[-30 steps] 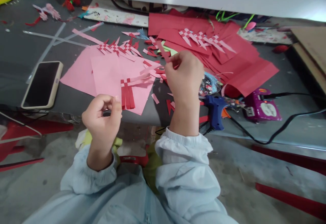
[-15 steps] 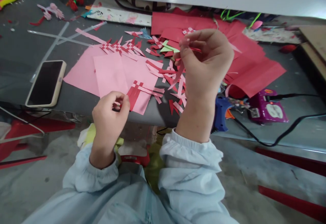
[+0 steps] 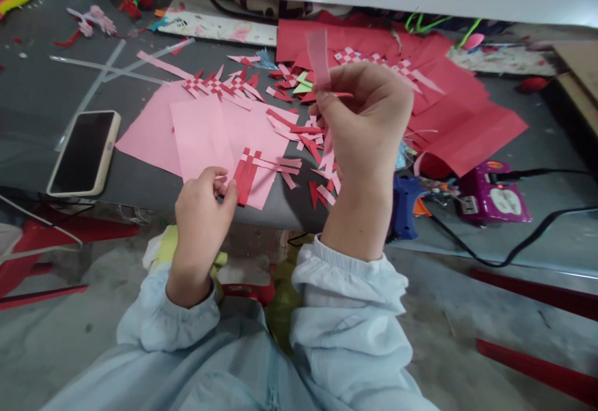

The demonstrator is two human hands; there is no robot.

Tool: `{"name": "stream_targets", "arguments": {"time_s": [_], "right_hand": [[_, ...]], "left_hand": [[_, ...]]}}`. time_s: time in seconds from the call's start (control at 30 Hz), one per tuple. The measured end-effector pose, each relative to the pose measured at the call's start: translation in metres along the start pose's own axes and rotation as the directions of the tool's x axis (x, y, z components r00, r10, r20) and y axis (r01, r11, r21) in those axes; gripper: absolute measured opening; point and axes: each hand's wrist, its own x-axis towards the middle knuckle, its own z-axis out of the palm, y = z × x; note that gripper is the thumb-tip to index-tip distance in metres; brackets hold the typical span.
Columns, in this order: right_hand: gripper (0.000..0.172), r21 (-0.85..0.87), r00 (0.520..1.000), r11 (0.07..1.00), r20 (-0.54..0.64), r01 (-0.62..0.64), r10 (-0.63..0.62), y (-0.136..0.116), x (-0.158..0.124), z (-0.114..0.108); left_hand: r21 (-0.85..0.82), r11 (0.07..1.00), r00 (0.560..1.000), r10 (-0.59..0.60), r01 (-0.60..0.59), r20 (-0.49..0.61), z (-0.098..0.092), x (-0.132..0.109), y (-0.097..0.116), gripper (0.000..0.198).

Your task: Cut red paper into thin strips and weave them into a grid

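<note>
My right hand (image 3: 367,115) is raised above the table, thumb and fingers pinching a pink paper strip (image 3: 318,56) that stands upright from the fingertips. A thin red paper sliver (image 3: 343,94) shows beside the thumb; whether it is also held is unclear. Low at the table's front edge, my left hand (image 3: 205,202) has curled fingers, its thumb at the left edge of a slit red paper piece (image 3: 246,180). Pink strips (image 3: 278,164) are woven through that piece near its top and trail off to the right. Pink sheets (image 3: 203,127) lie beneath it.
Finished-looking checkered paper weavings (image 3: 215,84) lie behind the pink sheets. Red sheets (image 3: 467,131) and paper scraps (image 3: 322,196) spread toward the right. A phone (image 3: 84,152) is at left, with clear sticks (image 3: 98,90) behind. A blue tool (image 3: 404,208) and corded purple box (image 3: 495,196) sit right.
My right hand has moved slightly left and lower, and the pink strip now points upward from its fingertips. The left hand has shifted slightly right and stays by the red piece.
</note>
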Motion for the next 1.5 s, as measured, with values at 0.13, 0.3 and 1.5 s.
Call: {"name": "stream_targets", "arguments": {"time_s": [0.13,0.3,1.5], "right_hand": [[0.014,-0.025,0.999,0.999,0.027,-0.027,0.027,0.001,0.0,0.0],[0.019,-0.078,0.999,0.997,0.036,-0.027,0.03,0.003,0.0,0.002],[0.033,0.031,0.749,0.999,0.663,-0.019,-0.007,-0.012,-0.02,0.029]], "left_hand": [[-0.072,0.996,0.993,-0.042,0.05,0.113,-0.004,0.0,0.006,0.022],[-0.167,0.984,0.996,-0.057,0.067,0.063,-0.004,-0.002,0.007,0.021],[-0.551,0.832,0.976,-0.063,-0.062,-0.206,-0.016,0.0,-0.003,0.01]]}}
